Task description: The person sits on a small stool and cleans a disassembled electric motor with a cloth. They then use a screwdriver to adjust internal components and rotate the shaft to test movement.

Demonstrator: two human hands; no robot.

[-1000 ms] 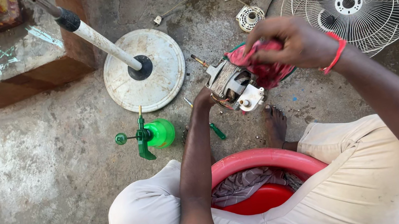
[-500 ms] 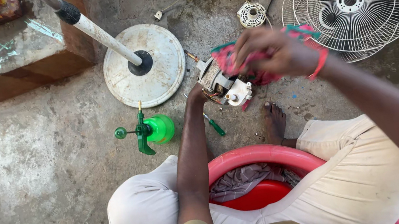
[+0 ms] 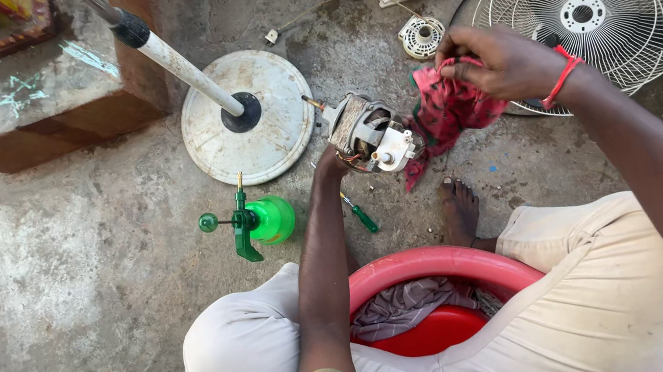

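grey concrete floor (image 3: 50, 290) carries everything, largest first: a white round wire fan guard (image 3: 603, 2) at the upper right, a round white fan base with its pole (image 3: 246, 115) at the centre, and a red plastic basin (image 3: 437, 294) with grey cloth inside, between the person's knees. a brown block with a chalk-marked top (image 3: 35, 102) sits at the upper left. the grey metal fan motor (image 3: 367, 130) is held up off the floor, just right of the base, by the left hand (image 3: 332, 163) from below (its fingers are hidden behind the motor, so their state cannot be told). the right hand (image 3: 500, 61) pinches a red patterned rag (image 3: 446, 116) between pressed fingers; the rag hangs touching the motor's right side. a green spray bottle (image 3: 261, 221) and a small green-handled screwdriver (image 3: 361, 215) lie near the left forearm.
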